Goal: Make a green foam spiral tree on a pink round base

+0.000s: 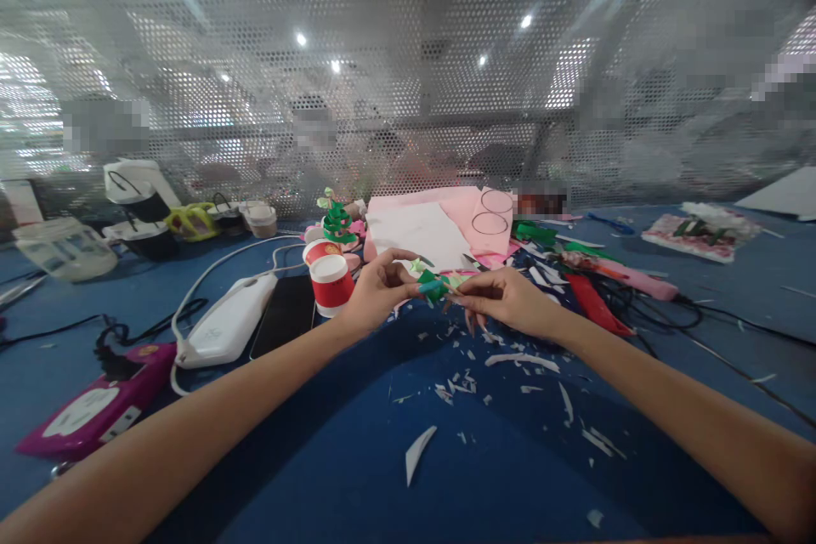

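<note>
A small green paper craft with pale green, petal-like bits is held up between my two hands above the blue table. My left hand pinches its left side between thumb and fingers. On the opposite side, my right hand has its fingertips closed at the pale green end; its lower fingers hang loosely curled. The fingers partly hide the craft. Just left of my left hand stands a red paper cup with a white rim. Behind that cup is a curled green paper plant.
White paper scraps litter the table below my hands. Pink and white sheets lie behind. At left are a phone, a white power bank and a purple power strip; at right, a pink glue gun and cables.
</note>
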Motion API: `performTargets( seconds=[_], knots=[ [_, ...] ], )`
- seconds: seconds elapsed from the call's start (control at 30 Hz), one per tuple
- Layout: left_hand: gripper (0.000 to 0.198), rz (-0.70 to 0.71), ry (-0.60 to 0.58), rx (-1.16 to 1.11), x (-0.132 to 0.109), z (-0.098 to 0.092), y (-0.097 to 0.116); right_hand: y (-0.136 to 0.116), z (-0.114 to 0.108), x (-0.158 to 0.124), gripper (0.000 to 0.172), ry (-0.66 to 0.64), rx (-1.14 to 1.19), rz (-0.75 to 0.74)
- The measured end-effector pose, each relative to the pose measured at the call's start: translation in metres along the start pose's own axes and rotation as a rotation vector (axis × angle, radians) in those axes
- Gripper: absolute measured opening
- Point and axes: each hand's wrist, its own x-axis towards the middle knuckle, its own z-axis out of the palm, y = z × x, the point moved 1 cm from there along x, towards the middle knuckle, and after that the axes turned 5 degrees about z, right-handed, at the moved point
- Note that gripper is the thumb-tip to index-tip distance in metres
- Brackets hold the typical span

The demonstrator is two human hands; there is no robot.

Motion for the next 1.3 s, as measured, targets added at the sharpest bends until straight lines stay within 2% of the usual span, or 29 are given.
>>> performTargets(
  seconds=[0.23,0.47,0.67,1.0,1.3],
  knots=[
    [0.044,0.03,-0.037,-0.001,-0.0019,-0.0001,0.0026,0.0032,0.0002,0.0002,0.024,-0.008,-0.004,-0.001],
    [0.04,-0.019,-0.077,-0.032,-0.0024,-0.002,0.005,0.0015,0.0001,-0.0007,0.024,-0.036,-0.016,0.003],
    [0.04,-0.019,-0.088,-0.029,-0.0018,-0.0028,0.0052,-0.0004,0.0008,-0.0015,0.023,-0.011,-0.011,0.009],
    [0.039,-0.051,-0.052,-0.006,-0.0008,-0.0035,0.0052,-0.0038,0.001,-0.0022,0.026,-0.022,-0.004,0.0],
    [0.041,-0.107,-0.042,0.036,-0.0002,-0.0045,0.0032,0.0046,-0.0002,0.0005,0.024,0.016,-0.016,-0.007]
  ],
)
